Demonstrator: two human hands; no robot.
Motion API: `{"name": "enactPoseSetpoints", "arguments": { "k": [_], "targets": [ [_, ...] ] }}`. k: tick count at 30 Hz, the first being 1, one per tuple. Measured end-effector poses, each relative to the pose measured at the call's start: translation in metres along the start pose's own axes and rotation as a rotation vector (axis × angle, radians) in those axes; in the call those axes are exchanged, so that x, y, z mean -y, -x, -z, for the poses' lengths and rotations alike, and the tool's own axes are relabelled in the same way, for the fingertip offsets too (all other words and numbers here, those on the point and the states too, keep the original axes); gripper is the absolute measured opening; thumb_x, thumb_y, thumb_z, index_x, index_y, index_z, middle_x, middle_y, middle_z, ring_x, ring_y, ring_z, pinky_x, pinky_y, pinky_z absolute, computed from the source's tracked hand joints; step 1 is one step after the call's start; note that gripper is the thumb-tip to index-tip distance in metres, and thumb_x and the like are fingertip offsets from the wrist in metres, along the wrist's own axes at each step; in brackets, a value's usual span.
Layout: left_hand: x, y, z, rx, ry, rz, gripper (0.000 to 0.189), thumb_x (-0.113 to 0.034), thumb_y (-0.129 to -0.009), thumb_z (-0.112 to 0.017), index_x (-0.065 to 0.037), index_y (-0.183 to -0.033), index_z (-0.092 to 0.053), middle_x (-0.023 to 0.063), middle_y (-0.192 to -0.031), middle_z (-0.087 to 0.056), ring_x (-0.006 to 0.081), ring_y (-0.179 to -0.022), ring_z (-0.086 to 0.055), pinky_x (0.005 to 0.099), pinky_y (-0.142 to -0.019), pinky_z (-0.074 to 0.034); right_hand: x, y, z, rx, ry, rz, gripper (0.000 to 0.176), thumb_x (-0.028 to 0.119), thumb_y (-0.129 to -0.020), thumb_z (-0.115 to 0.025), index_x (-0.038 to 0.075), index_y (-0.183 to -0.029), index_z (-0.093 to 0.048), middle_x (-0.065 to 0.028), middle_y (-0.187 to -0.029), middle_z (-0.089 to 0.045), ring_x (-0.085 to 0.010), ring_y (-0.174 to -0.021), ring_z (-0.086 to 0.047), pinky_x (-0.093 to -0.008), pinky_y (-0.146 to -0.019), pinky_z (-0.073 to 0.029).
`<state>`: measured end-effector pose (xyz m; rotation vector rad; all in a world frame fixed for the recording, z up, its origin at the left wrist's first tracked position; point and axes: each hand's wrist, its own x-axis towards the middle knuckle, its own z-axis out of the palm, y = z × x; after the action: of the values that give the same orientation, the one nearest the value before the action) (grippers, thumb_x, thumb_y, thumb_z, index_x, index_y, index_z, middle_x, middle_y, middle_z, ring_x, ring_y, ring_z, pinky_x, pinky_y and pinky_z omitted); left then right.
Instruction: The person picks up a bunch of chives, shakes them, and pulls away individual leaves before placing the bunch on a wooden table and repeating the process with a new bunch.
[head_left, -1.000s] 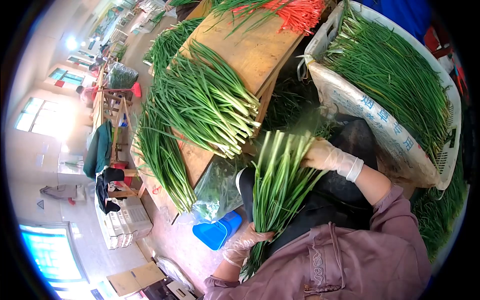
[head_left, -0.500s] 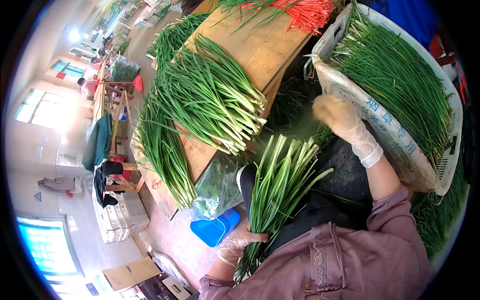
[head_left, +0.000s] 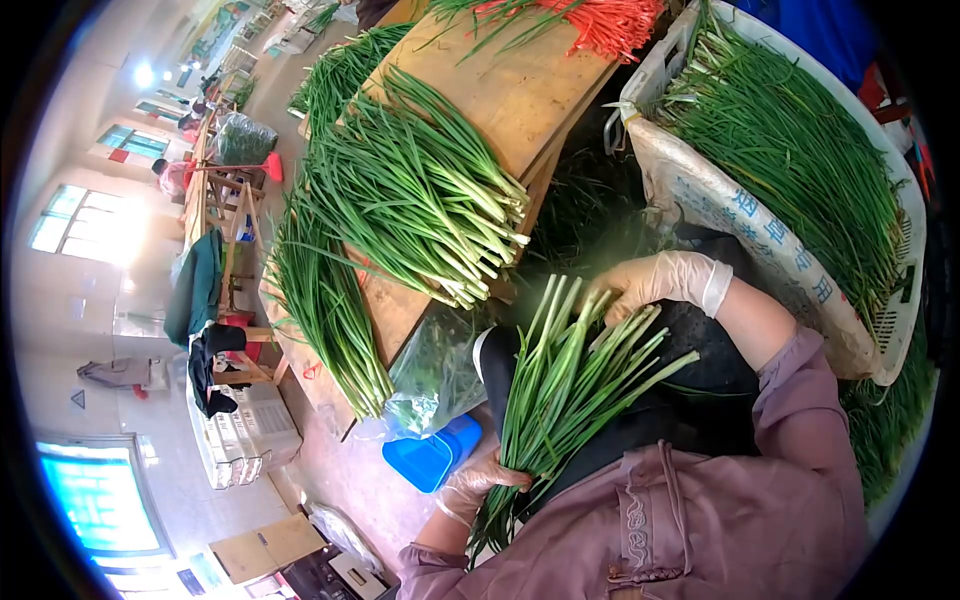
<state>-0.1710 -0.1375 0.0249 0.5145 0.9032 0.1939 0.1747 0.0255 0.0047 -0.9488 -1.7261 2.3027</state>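
Note:
A loose bunch of garlic chives point(head_left: 560, 390) lies slanted over my lap, its pale stem ends fanned out away from me. My left hand point(head_left: 480, 485), in a clear plastic glove, is closed round the leafy lower part. At the other end, my gloved right hand point(head_left: 660, 285) has its fingers curled in on the stem ends. Its fingertips are partly hidden among the stems. Beyond the bunch, a thick pile of chives point(head_left: 430, 200) rests on the wooden table with its stems towards me.
To the right stands a white plastic crate point(head_left: 910, 250) full of chives, lined with a printed sack point(head_left: 760, 235). Red-orange ties point(head_left: 620, 25) sit at the table's point(head_left: 500, 90) far end. A blue bin point(head_left: 430, 455) and a clear plastic bag point(head_left: 435, 375) are beside my knee.
My right hand has come down and left from beside the crate to the stem ends. The stems have spread a little to the right. My left hand keeps its hold.

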Motion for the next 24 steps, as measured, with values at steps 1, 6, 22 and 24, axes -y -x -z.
{"name": "enactPoseSetpoints", "arguments": {
  "k": [1, 6, 22, 24],
  "targets": [
    [0.0, -0.001, 0.001, 0.004, -0.014, 0.042, 0.044, -0.001, -0.065, -0.071, -0.002, -0.106, -0.055, 0.0082, -0.087, -0.061, 0.0129, -0.065, -0.053, 0.0236, -0.059, -0.044, 0.003, -0.001, 0.001, 0.115, -0.004, 0.031, 0.063, 0.018, -0.071, -0.071, 0.0, -0.124, -0.041, -0.0088, -0.105, -0.056, -0.0119, -0.085, -0.055, -0.0232, -0.071, -0.045],
    [-0.002, 0.002, 0.003, 0.051, -0.044, 0.093, 0.042, 0.0, -0.067, -0.069, -0.003, -0.107, -0.055, 0.0084, -0.091, -0.062, 0.0125, -0.066, -0.053, 0.0241, -0.06, -0.044, 0.027, 0.004, -0.01, 0.232, 0.083, -0.162, 0.037, 0.017, -0.074, -0.069, 0.002, -0.106, -0.058, -0.0038, -0.085, -0.063, -0.0101, -0.071, -0.057, -0.0238, -0.062, -0.047],
    [-0.008, 0.028, 0.015, -0.091, -0.009, 0.006, 0.055, -0.001, -0.063, -0.071, -0.001, -0.113, -0.05, 0.0113, -0.093, -0.062, 0.0136, -0.072, -0.057, 0.0238, -0.06, -0.045, 0.033, -0.006, 0.05, -0.314, 0.478, 0.039, 0.017, 0.009, -0.079, -0.053, -0.003, -0.088, -0.062, -0.0095, -0.079, -0.064, -0.0158, -0.068, -0.062, -0.0266, -0.066, -0.048],
    [-0.011, 0.036, 0.013, -0.055, 0.019, -0.005, 0.057, -0.004, -0.061, -0.071, -0.001, -0.114, -0.049, 0.0108, -0.091, -0.062, 0.0135, -0.071, -0.056, 0.0229, -0.059, -0.044, 0.044, 0.006, 0.059, -0.491, 0.494, 0.076, 0.016, 0.007, -0.077, -0.052, -0.002, -0.086, -0.063, -0.0092, -0.077, -0.064, -0.0154, -0.067, -0.061, -0.0264, -0.064, -0.047]
  ]
}}
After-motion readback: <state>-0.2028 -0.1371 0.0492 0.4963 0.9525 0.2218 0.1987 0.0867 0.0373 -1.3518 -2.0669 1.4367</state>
